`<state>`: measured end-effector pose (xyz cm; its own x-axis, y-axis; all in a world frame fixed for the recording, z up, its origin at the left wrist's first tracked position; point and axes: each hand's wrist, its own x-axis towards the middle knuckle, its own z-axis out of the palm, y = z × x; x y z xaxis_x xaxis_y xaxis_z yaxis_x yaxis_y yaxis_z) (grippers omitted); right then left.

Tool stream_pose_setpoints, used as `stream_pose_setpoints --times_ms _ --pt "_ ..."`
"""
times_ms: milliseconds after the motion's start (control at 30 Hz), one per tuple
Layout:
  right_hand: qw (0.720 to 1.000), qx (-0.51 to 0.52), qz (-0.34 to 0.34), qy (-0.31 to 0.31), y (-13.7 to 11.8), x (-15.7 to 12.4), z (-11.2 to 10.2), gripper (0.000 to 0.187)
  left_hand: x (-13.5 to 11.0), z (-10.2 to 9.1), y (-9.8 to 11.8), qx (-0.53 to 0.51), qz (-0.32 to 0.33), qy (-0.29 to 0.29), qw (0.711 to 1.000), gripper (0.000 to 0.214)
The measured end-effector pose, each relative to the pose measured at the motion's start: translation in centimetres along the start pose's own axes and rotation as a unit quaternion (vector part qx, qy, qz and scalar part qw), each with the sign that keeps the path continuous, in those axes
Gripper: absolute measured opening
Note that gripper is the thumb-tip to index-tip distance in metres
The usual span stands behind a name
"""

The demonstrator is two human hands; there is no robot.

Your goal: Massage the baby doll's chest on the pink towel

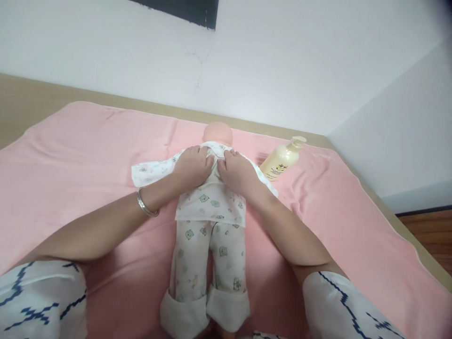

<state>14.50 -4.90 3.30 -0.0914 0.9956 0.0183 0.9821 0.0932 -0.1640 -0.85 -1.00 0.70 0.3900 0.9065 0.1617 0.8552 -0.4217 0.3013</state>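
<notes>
A baby doll lies stretched out with its smooth, bald head at the far end; no face shows. It wears a white printed top and matching trousers with wide turned-up cuffs. My left hand, with a silver bangle on the wrist, rests on the left side of the doll's upper body. Opposite it, my right hand lies on the right side near the neck. Both hands press on the cloth with fingers laid out and thumbs towards the middle, gripping nothing.
A pale yellow pump bottle leans over to the right of the doll, near its sleeve. Under everything spreads a wrinkled pink blanket on a wooden surface. A white wall rises behind, with a dark panel at the top.
</notes>
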Motion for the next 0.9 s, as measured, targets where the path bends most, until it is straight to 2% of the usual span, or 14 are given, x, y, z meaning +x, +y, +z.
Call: stream_pose_setpoints --times_ms 67,133,233,367,500,600,700,800,900 --pt "0.998 0.051 0.021 -0.024 1.2 1.4 -0.3 0.052 -0.8 -0.1 0.5 0.025 0.046 0.007 0.999 0.037" --pt "0.995 0.086 0.036 -0.040 2.1 2.3 -0.4 0.059 -1.1 -0.5 0.9 0.006 0.065 -0.001 0.998 0.034" --pt "0.996 0.074 0.029 -0.036 2.3 2.5 -0.1 0.064 -0.6 -1.0 0.8 -0.056 0.017 -0.026 0.998 0.032" --pt "1.000 0.001 -0.009 -0.005 0.8 0.8 0.7 0.061 1.0 -0.7 -0.4 -0.096 -0.035 -0.044 0.994 0.036" --pt "1.000 -0.014 -0.020 0.021 -0.1 -0.2 0.9 0.061 1.6 0.4 -1.1 -0.068 -0.024 -0.013 0.997 0.040" --pt "0.999 0.044 -0.006 -0.011 0.6 0.8 0.4 0.057 0.8 0.9 -0.8 -0.028 0.010 0.015 0.999 0.037" --pt "0.995 0.096 0.025 -0.034 1.8 2.1 0.0 0.062 -0.2 0.7 0.1 0.012 0.047 0.029 0.998 0.038" --pt "0.996 0.081 0.023 -0.027 1.9 2.3 0.0 0.064 -0.5 -0.3 0.7 -0.004 0.042 -0.002 0.999 0.035" --pt "0.999 0.025 0.012 -0.026 0.7 1.1 -0.1 0.060 0.2 -1.1 0.4 -0.086 -0.019 -0.040 0.995 0.024"
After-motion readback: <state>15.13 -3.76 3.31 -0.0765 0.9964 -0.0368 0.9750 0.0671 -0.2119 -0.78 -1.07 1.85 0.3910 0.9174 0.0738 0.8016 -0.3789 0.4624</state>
